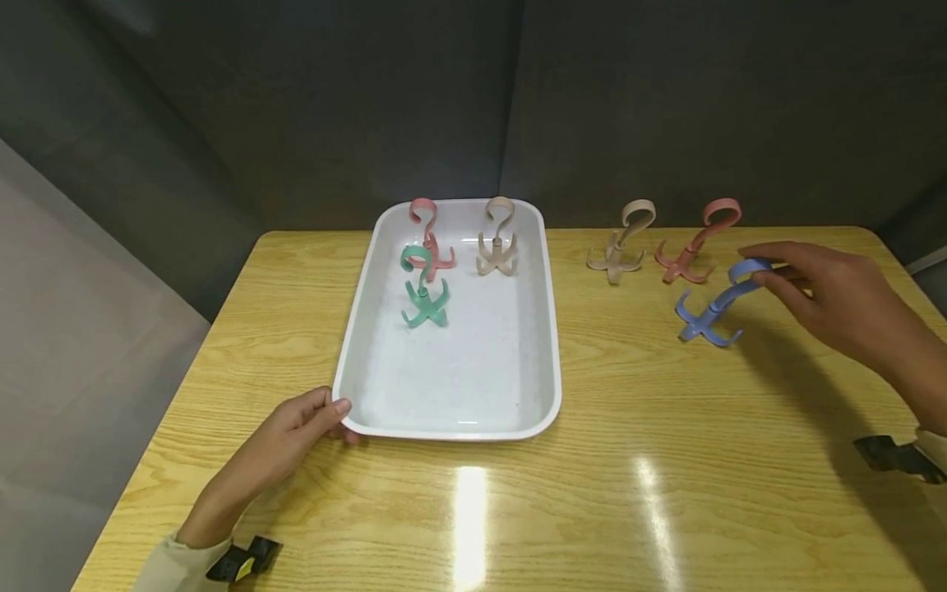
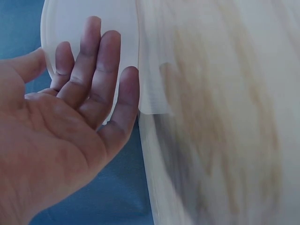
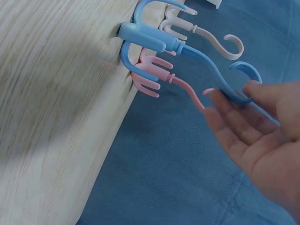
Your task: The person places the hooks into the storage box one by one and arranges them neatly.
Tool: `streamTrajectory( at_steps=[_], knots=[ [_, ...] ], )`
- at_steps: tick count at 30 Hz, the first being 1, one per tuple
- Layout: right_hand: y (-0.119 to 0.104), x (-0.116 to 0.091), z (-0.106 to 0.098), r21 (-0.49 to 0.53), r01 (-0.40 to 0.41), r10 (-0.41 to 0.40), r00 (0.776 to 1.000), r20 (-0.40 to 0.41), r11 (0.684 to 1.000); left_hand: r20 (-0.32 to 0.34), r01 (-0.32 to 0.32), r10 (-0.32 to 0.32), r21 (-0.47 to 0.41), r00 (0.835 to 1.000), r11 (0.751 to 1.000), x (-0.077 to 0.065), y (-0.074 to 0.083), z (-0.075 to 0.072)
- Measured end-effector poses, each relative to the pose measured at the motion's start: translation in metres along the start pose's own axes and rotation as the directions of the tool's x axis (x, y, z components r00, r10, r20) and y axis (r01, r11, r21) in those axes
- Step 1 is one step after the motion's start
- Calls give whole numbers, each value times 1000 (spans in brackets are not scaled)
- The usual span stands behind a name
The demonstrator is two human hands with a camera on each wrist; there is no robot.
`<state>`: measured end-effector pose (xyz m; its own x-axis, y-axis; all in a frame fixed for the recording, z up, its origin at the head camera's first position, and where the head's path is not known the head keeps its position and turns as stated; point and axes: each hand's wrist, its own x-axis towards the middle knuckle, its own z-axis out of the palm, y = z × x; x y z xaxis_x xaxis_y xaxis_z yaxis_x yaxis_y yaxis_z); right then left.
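My right hand (image 1: 851, 300) pinches the curved top of a blue four-pronged rotating hook (image 1: 710, 316) between thumb and fingers. In the right wrist view the blue hook (image 3: 206, 61) tilts, its prongs close over the wooden table. Beside it stand a red-pink hook (image 1: 688, 259) and a beige hook (image 1: 616, 256), tops curving up. At the near left corner of a white tray (image 1: 447, 435), my left hand (image 1: 296, 427) grips the rim, thumb on top and fingers below. Inside the tray are a pink hook (image 1: 429, 256), a beige hook (image 1: 497, 251) and a green hook (image 1: 426, 306).
The tray lies on a yellowish wood-grain table (image 1: 629, 493), left of the loose hooks. A dark cloth (image 1: 370, 107) rises behind the table's back edge, and a grey surface (image 1: 59, 370) borders its left side.
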<state>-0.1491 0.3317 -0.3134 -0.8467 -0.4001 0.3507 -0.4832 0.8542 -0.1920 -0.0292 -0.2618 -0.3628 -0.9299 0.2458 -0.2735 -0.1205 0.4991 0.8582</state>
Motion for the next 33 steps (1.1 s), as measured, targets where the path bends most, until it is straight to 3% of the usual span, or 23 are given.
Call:
streamTrajectory(
  at_steps=[20,33],
  knots=[
    [-2,0,-4,12,-31,31,999,-26,999,4,-9,9,-2,1000,1000,1,0,0],
    [-3,4,-2,30,2,0,999,-52,1000,4,-11,11,1,1000,1000,0,0,0]
  ],
)
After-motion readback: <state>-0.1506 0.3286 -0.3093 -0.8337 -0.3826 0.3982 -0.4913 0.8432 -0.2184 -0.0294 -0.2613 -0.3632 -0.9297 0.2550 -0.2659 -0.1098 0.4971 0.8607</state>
